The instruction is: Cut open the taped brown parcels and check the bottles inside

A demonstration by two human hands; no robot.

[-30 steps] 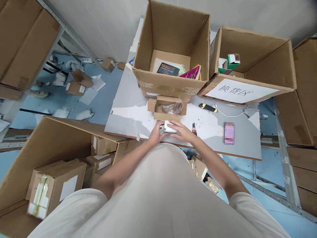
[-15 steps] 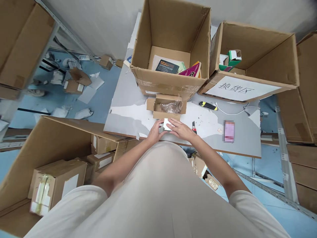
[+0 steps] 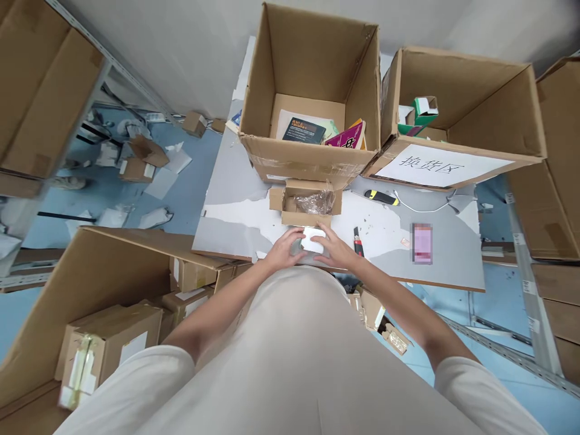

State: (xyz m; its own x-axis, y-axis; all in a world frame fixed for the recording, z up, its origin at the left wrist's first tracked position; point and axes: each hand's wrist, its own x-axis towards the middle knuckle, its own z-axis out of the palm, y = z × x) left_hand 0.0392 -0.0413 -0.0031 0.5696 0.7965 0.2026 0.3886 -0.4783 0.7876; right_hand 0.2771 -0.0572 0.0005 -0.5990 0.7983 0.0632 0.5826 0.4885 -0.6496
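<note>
Both hands grip a small white box (image 3: 312, 240) at the front edge of the table. My left hand (image 3: 284, 249) is closed on its left side, with thumb and fingers round it. My right hand (image 3: 338, 246) holds it from the right, fingers bent over its edge. Print on the box is too small to read. Just beyond it stands an opened small cardboard box (image 3: 296, 219) with crumpled clear plastic wrap (image 3: 315, 203) inside. A red and black box cutter (image 3: 358, 243) lies right of my right hand.
Behind stand a large carton (image 3: 312, 158) with books and another carton (image 3: 462, 96) holding green boxes. A yellow and black knife (image 3: 382, 197), a white cable (image 3: 423, 209) and a pixelated pink item (image 3: 422, 243) lie on the table (image 3: 226, 211). A carton of parcels (image 3: 122, 241) stands at left.
The white box shows a broader white face now, and my right-hand fingers have shifted from across its top toward its right side. The view has shifted slightly.
</note>
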